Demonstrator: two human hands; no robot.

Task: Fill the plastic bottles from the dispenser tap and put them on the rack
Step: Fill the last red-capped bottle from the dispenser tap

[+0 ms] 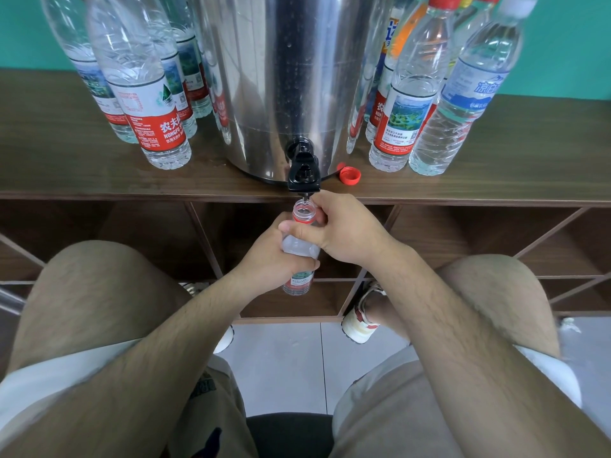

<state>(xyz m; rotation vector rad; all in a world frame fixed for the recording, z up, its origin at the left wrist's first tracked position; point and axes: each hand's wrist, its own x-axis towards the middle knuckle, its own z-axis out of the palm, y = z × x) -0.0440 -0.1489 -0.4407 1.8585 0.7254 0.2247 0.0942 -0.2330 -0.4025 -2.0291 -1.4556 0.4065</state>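
A clear plastic bottle (299,282) with a red neck ring is held upright, its open mouth right under the black tap (303,171) of the steel dispenser (264,77). My left hand (269,256) grips the bottle's body from the left. My right hand (344,226) wraps the bottle's shoulder and neck from the right, thumb across the front. A red cap (349,175) lies on the wooden top beside the dispenser's base.
Several bottles stand on the wooden top (66,160) left of the dispenser, several more on its right. Below the top are dark wooden rack compartments (148,239) with slanted dividers. My knees flank the hands; grey floor tiles (287,365) lie beneath.
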